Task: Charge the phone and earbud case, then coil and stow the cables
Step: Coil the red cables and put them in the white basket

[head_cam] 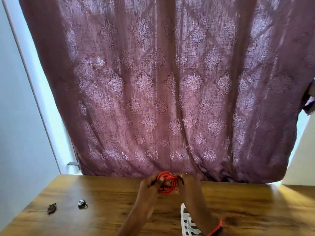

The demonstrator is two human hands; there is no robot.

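A red cable (167, 182) is wound into a coil of several loops and held above the wooden table (95, 201), near its far edge. My left hand (148, 184) grips the coil's left side with curled fingers. On the coil's right side is my right hand (188, 182), a ring on one finger, its fingers curled round the loops. A red thread is tied round my right wrist. No phone or earbud case shows in this view.
A white slotted basket (185, 220) with pale cable inside sits under my right forearm at the front edge. A small dark round object (82, 203) and a brown flat piece (51, 208) lie at the table's left. A purple patterned curtain (162, 91) hangs behind.
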